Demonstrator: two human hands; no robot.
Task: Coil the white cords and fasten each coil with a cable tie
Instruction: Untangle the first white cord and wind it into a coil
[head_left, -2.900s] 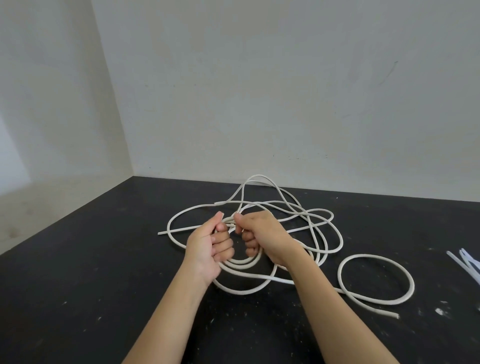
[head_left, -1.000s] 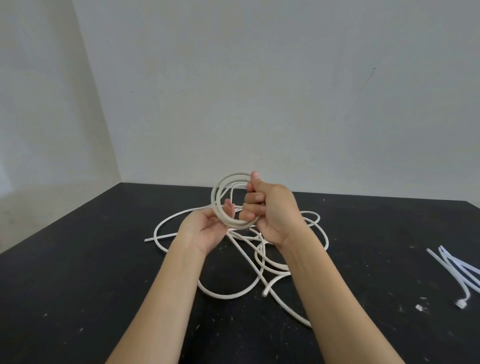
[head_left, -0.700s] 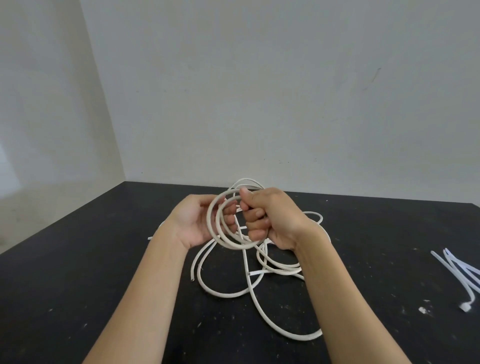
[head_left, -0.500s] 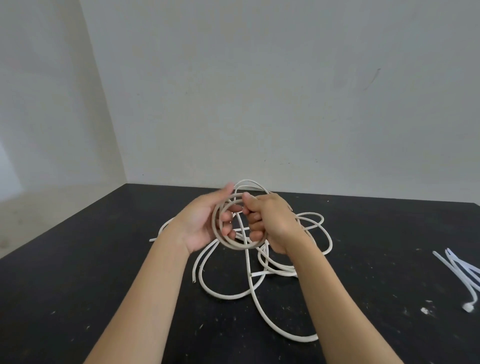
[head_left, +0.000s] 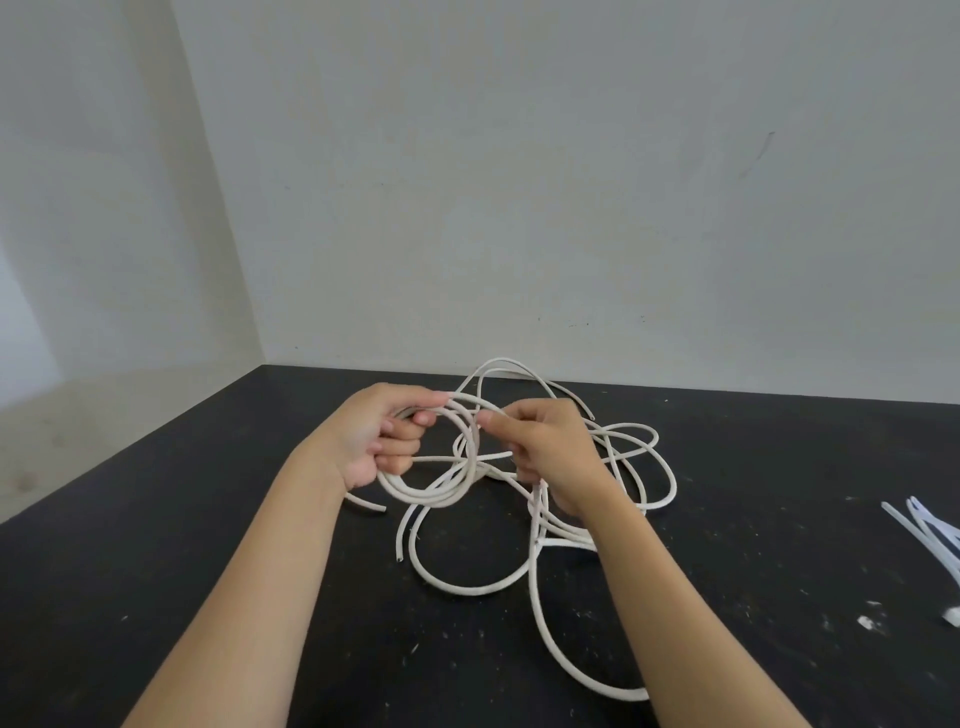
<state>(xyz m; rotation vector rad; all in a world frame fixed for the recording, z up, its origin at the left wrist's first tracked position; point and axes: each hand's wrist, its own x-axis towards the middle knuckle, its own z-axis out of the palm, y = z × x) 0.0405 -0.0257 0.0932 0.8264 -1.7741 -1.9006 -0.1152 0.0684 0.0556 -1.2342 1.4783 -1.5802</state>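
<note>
White cords (head_left: 631, 467) lie tangled on the black table (head_left: 208, 545). My left hand (head_left: 374, 441) grips a small coil (head_left: 441, 493) of several loops, thumb and fingers curled round its upper left side. My right hand (head_left: 550, 457) pinches a strand at the coil's right side, and the cord runs down under the palm. A long loose strand (head_left: 540, 623) trails toward the table's front edge. Two cut cord ends (head_left: 399, 557) lie near the coil. White cable ties (head_left: 930, 540) lie at the far right.
Pale walls stand behind and to the left of the table, meeting at the back left corner. Small white flecks (head_left: 867, 621) dot the tabletop near the ties.
The coil has come down from chest height toward the table and widened. My hands have moved a little apart, the left now on the coil's left side, the right pinching a strand.
</note>
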